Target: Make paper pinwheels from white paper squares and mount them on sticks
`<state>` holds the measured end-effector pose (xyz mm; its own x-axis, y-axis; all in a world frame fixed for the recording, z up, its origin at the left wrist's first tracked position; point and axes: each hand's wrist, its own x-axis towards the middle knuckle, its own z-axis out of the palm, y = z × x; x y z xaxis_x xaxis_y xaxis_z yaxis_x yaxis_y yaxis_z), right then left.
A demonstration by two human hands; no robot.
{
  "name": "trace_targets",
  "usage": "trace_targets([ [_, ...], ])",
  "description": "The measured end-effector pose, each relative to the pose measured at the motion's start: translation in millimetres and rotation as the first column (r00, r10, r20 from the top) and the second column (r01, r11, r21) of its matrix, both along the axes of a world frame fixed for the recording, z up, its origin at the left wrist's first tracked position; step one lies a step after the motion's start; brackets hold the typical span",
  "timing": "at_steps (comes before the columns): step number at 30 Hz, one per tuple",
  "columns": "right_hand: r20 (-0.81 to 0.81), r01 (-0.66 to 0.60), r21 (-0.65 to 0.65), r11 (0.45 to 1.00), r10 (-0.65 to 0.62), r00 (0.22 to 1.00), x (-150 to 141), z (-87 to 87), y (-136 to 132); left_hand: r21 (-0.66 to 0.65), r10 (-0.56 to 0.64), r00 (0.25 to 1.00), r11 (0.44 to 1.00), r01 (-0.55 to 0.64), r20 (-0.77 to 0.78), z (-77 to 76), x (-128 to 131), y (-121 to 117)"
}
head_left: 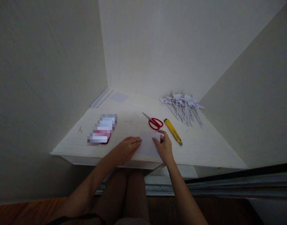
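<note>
A small square sheet of white paper (148, 143) lies at the table's front edge between my hands. My left hand (127, 149) rests flat at its left edge, fingers stretched out and fingertips touching the paper. With the thumb on top, my right hand (164, 145) grips the right edge; its index finger arches near the far right corner. Just beyond the paper are scissors (155, 122) with red handles, blades closed and pointing away to the left. A yellow box cutter (172, 131) lies to the right of them, its blade end towards me.
A phone (103, 128), its screen blurred, lies at the left. Behind it are thin rolled paper sticks (101, 97) and another paper square (119, 97). Folded paper stars on sticks (183, 104) are piled at the back right. Walls enclose the white table (209, 147).
</note>
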<state>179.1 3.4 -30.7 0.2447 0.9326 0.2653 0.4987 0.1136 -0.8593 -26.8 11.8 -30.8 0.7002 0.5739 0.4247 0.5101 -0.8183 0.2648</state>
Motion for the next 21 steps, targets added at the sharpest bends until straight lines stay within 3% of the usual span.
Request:
trace_targets([
  [5,0.043,0.075,0.078,0.994,-0.079,0.996,-1,4.0,0,0.019,0.031,0.999,0.999,-0.030,-0.032,4.0,6,-2],
  [8,0.053,0.050,0.150,0.987,-0.058,0.997,1,5.9,-4,0.010,0.011,0.997,1.000,-0.010,-0.070,3.6,6,-3],
  [14,0.256,-0.216,0.242,0.946,0.153,0.954,4,8.0,-11,-0.023,-0.020,0.998,1.000,0.018,-0.059,2.3,4,-3],
  [18,0.260,-0.391,0.174,0.904,0.341,0.903,3,10.5,-15,-0.028,-0.005,0.999,1.000,0.004,-0.053,2.3,4,-4],
  [21,0.255,-0.447,0.123,0.886,0.407,0.877,3,13.5,-19,-0.061,0.001,0.999,0.998,-0.003,-0.039,3.0,5,-4],
])
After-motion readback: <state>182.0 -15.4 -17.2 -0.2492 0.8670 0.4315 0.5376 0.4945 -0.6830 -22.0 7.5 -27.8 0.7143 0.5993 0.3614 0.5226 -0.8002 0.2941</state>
